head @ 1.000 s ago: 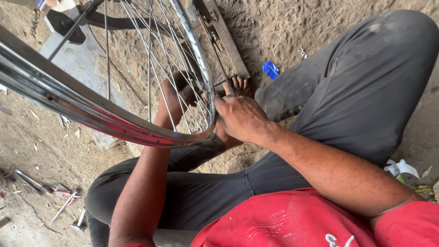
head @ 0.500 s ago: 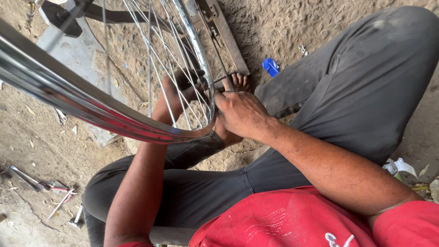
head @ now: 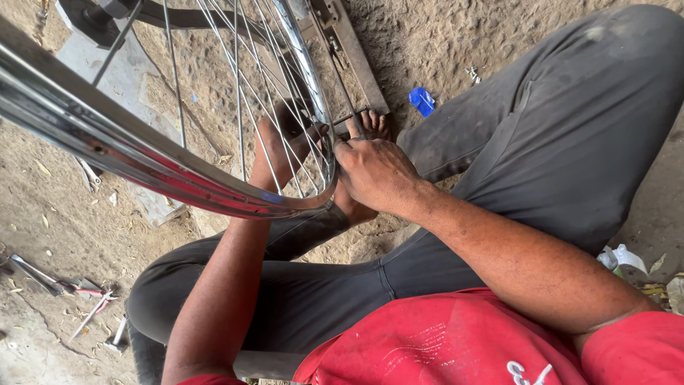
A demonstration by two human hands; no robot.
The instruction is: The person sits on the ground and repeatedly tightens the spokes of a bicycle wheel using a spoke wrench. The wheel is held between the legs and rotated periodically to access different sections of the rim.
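Glossy chromed metal wheel rim [head: 142, 160], thin steel spokes [head: 239, 93], rough sandy ground [head: 442, 50].

Place: an open-air, ground-level bicycle repair spot, a roadside kind of workshop.
Floor: bare packed dirt [head: 456, 43] with grit and litter; the person sits on it.
Work piece: a chromed spoked bicycle wheel [head: 142, 153].
Tools: pliers and small hand tools [head: 64, 289] lying loose in the dust.
Fixture: a flat metal bar [head: 356, 60] on the ground.
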